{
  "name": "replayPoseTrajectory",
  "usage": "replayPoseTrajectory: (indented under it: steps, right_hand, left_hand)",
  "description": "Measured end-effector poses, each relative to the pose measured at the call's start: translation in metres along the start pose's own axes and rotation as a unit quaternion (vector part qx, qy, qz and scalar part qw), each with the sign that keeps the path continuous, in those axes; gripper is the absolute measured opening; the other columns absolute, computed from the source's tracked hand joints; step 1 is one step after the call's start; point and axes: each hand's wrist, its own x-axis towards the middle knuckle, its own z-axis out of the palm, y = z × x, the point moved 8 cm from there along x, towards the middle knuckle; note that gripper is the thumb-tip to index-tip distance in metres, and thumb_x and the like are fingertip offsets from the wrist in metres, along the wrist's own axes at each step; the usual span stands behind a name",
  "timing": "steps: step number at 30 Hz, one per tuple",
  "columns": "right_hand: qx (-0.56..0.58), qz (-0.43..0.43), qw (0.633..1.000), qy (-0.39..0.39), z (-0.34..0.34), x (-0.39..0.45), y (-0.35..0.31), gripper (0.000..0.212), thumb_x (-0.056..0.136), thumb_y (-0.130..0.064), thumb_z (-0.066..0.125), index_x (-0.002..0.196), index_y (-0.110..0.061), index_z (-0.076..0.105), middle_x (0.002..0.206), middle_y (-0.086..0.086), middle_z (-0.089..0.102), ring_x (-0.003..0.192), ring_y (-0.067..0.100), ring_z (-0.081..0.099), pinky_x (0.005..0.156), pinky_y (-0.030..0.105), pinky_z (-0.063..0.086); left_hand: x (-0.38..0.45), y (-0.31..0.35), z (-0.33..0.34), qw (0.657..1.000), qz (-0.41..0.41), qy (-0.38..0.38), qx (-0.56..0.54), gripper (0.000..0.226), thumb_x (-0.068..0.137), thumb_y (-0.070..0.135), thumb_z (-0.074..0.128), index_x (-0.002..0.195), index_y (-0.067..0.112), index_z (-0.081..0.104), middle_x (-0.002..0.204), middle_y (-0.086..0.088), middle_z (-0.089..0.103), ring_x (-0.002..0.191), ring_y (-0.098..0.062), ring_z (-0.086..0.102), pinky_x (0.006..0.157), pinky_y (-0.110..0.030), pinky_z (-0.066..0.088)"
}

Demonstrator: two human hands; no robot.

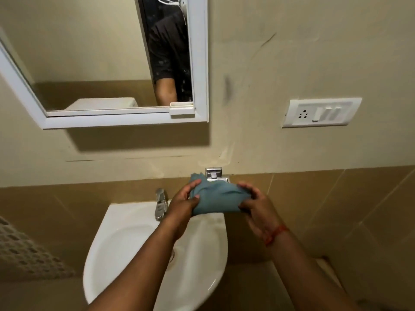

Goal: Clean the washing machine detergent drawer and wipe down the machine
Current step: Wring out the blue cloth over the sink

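Wall (292, 52): plain above, tiled below, it carried every fixture shown. Mirror (107, 63): hung at the upper left of the wall, white-framed. Sink (125, 239): white, fixed against the tiled band, its far edge meeting the wall; no water was visibly running from the tap (160, 204) at that far edge. Switch plate (321, 112): on the wall to the upper right, well apart from the sink. Metal holder (214, 175): on the wall just above the sink's far right corner, partly hidden by the cloth.

Cloth (216, 199): blue-grey, bunched, held in the air over the far right edge of the sink, between my hands. Left hand (184, 206): fingers curled around the cloth's left end, thumb on the near side. Right hand (256, 207): fingers and thumb pinched the right end, a red thread at the wrist.

Neither the washing machine nor its detergent drawer appeared in this view, so I cannot tell where they stood. I judged the step in hand to be readying the cloth at the sink, wetting or wringing it. Whether it was already wet I could not tell. The next move would call for keeping the grip firm at both ends and any drips over the basin.
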Motion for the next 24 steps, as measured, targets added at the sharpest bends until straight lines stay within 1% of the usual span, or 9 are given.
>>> replayPoseTrajectory:
  steps: [2,4,6,9,13,16,17,21,24]
  right_hand:
    - [-0.021,-0.048,0.998,-0.021,0.001,0.037,-0.026,0.064,0.072,0.029,0.040,0.119,-0.010,0.059,0.114,0.009,0.062,0.094,0.020,0.062,0.063,0.025,0.052]
    - [-0.079,-0.053,0.995,-0.026,-0.002,0.071,-0.026,0.066,0.073,0.027,0.045,0.122,-0.015,0.056,0.117,0.009,0.061,0.098,0.021,0.062,0.065,0.028,0.053]
    - [-0.144,-0.014,0.989,-0.019,-0.007,0.096,-0.005,0.067,0.075,0.025,0.049,0.126,-0.018,0.051,0.126,0.013,0.057,0.105,0.024,0.059,0.074,0.033,0.056]
    - [-0.173,0.048,0.984,-0.006,-0.013,0.109,0.033,0.067,0.081,0.022,0.051,0.136,-0.015,0.045,0.124,0.010,0.057,0.100,0.021,0.060,0.081,0.033,0.056]
    - [-0.162,0.049,0.985,0.020,-0.019,0.115,0.051,0.057,0.088,0.009,0.057,0.139,-0.013,0.044,0.126,0.012,0.059,0.108,0.024,0.060,0.095,0.039,0.053]
    - [-0.160,0.033,0.985,0.051,-0.024,0.119,0.050,0.062,0.083,0.020,0.052,0.138,-0.009,0.045,0.103,0.007,0.063,0.088,0.014,0.061,0.075,0.022,0.054]
    - [-0.168,0.028,0.984,0.056,-0.025,0.119,0.050,0.062,0.083,0.020,0.052,0.138,-0.008,0.045,0.098,0.005,0.061,0.084,0.012,0.060,0.071,0.019,0.052]
    - [-0.189,0.057,0.978,0.064,-0.028,0.116,0.059,0.057,0.091,0.000,0.059,0.142,-0.013,0.040,0.122,0.007,0.057,0.103,0.021,0.058,0.092,0.038,0.054]
    - [-0.252,0.035,0.964,0.077,-0.026,0.107,0.055,0.048,0.094,-0.015,0.060,0.139,-0.017,0.043,0.128,0.005,0.055,0.110,0.022,0.057,0.096,0.042,0.052]
  left_hand:
    - [0.022,0.015,0.010,0.999,0.035,0.006,-0.011,0.051,0.097,0.001,0.052,0.133,0.037,0.056,0.135,0.005,0.055,0.119,-0.019,0.059,0.097,-0.041,0.052]
    - [0.044,0.017,0.008,0.996,0.038,0.050,0.055,0.053,0.096,-0.001,0.051,0.139,0.030,0.050,0.136,0.004,0.053,0.119,-0.016,0.057,0.103,-0.039,0.048]
    - [0.060,0.008,0.006,0.987,0.018,0.081,0.139,0.058,0.090,-0.008,0.047,0.140,0.022,0.049,0.136,-0.002,0.055,0.119,-0.019,0.056,0.103,-0.035,0.046]
    - [0.069,-0.008,0.014,0.976,-0.013,0.057,0.212,0.069,0.079,-0.019,0.041,0.142,0.009,0.046,0.134,-0.003,0.054,0.122,-0.019,0.052,0.099,-0.027,0.043]
    - [0.073,-0.015,0.009,0.972,0.001,0.069,0.226,0.072,0.074,-0.017,0.042,0.142,0.007,0.045,0.140,-0.009,0.048,0.129,-0.020,0.047,0.106,-0.026,0.040]
    - [0.072,-0.008,0.011,0.974,0.021,0.074,0.212,0.069,0.083,-0.023,0.037,0.144,0.010,0.043,0.138,-0.002,0.046,0.123,-0.009,0.043,0.090,-0.005,0.038]
    - [0.072,-0.006,0.012,0.974,0.020,0.070,0.214,0.067,0.086,-0.021,0.037,0.145,0.011,0.042,0.138,0.000,0.046,0.122,-0.009,0.044,0.087,-0.004,0.038]
    - [0.075,-0.016,0.003,0.965,-0.020,0.069,0.253,0.052,0.094,-0.004,0.042,0.144,0.010,0.041,0.141,-0.011,0.050,0.111,-0.016,0.051,0.088,-0.020,0.043]
    - [0.069,-0.022,-0.014,0.928,-0.038,0.092,0.360,0.051,0.099,0.017,0.049,0.148,0.010,0.035,0.148,-0.016,0.041,0.130,-0.031,0.044,0.100,-0.031,0.037]
